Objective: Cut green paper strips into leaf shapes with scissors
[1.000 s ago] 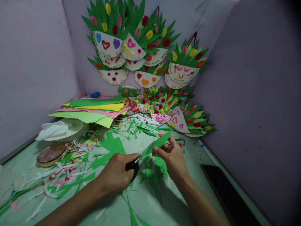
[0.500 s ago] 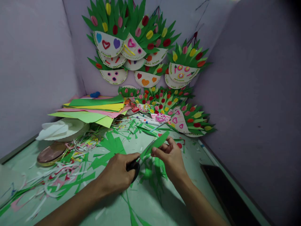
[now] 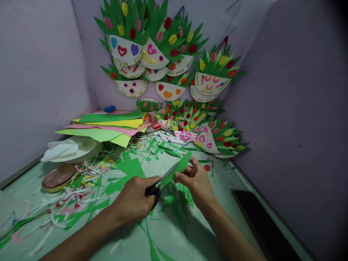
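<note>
Room: pale purple walls [image 3: 277,94], light green table [image 3: 130,250] in the corner.
Left edge: tangle of white, pink and green paper scraps [image 3: 73,203]; round tin [image 3: 60,176] just behind.
Back left: white paper plates [image 3: 87,151], then a stack of coloured sheets [image 3: 108,125], green on top.
Left hand [image 3: 136,197]: fingers closed around black-handled scissors [image 3: 155,197], blades pointing up and right.
Wall, centre: half-plate crafts [image 3: 126,50] with green paper leaves and coloured ovals, hung in overlapping rows; more below, behind the markers [image 3: 174,140].
Green paper piece [image 3: 182,164]: between the hands, above the table, scissor blades against its left side; can't tell if they're parted.
Right hand [image 3: 198,183]: fingers pinching that piece, thumb on the near side.
Right edge: dark flat slab [image 3: 261,221] beside the right forearm.
</note>
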A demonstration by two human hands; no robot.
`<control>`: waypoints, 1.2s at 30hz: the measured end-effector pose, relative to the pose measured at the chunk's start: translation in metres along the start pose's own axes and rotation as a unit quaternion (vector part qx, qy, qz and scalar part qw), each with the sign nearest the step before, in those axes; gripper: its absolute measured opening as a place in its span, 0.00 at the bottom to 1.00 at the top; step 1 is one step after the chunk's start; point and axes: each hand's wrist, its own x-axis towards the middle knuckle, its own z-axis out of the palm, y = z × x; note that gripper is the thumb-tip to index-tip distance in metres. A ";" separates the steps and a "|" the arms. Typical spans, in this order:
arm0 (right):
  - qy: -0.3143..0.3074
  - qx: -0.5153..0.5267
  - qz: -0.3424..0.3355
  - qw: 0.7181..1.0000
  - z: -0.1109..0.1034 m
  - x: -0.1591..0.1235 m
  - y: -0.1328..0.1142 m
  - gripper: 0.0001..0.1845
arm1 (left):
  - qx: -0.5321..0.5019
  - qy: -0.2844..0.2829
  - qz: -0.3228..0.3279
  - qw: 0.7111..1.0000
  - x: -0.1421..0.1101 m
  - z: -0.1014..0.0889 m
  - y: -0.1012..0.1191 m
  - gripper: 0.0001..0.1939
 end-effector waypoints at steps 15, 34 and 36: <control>0.047 0.014 -0.016 0.999 -0.002 0.002 -0.001 0.25 | -0.096 0.005 -0.006 0.995 0.001 0.003 0.002 0.11; 0.045 0.011 -0.017 0.999 -0.002 0.001 0.000 0.26 | -0.037 0.010 -0.003 0.999 -0.001 0.003 0.002 0.11; 0.045 0.014 -0.017 0.999 -0.002 0.002 0.000 0.26 | -0.055 0.007 -0.004 0.998 -0.001 0.003 0.004 0.11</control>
